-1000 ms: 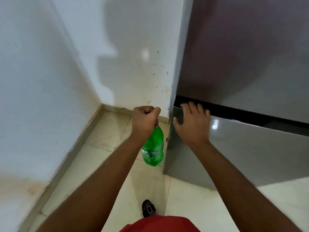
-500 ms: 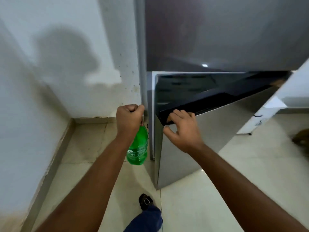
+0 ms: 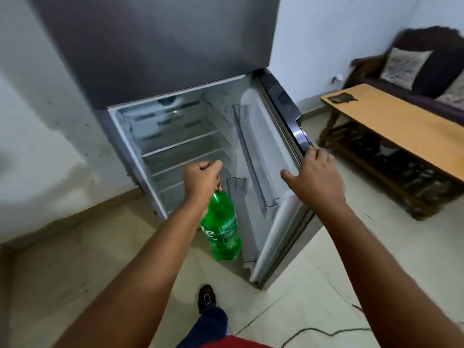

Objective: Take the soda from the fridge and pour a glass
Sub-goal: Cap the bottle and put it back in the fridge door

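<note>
Slippage threatens the green plastic soda bottle [image 3: 222, 232] dangling from your clenched left hand [image 3: 202, 180] while your right hand [image 3: 315, 178] grips the grey fridge door [image 3: 281, 187].

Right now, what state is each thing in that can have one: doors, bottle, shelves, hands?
Lower fridge door: open wide.
Upper fridge door: shut.
Green soda bottle: hanging upright by its neck, cap hidden.
Fridge shelves: bare.
Left hand: shut on bottle neck.
Right hand: gripping door edge.
</note>
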